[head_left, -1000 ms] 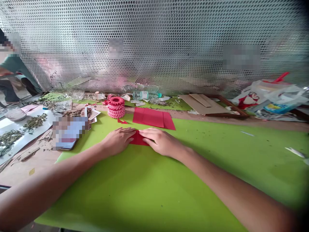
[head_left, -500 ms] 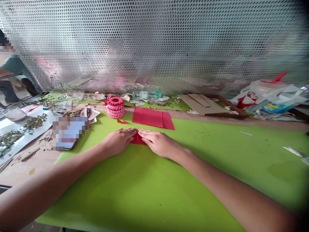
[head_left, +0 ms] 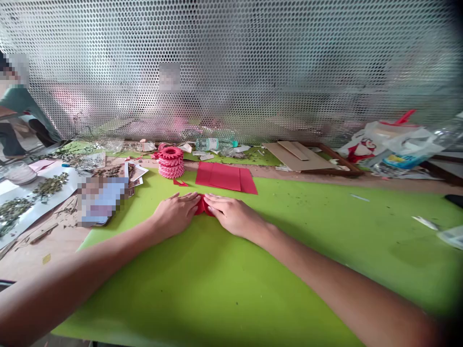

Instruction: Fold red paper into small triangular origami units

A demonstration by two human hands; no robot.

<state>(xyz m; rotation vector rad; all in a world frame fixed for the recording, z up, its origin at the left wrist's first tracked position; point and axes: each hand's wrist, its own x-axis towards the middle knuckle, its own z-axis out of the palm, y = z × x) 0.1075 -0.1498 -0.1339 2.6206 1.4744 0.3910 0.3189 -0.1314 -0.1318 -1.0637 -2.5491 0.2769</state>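
Left hand [head_left: 173, 214] and right hand [head_left: 233, 217] lie flat, unclenched, fingertips meeting on a small folded red paper [head_left: 201, 206], mostly hidden, on the green cutting mat [head_left: 289, 289]; even pressure from both sides should best keep it from slipping.

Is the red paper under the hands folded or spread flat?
Folded, it seems: the red paper rises in a small peak between the left hand and right hand, which hide the rest.
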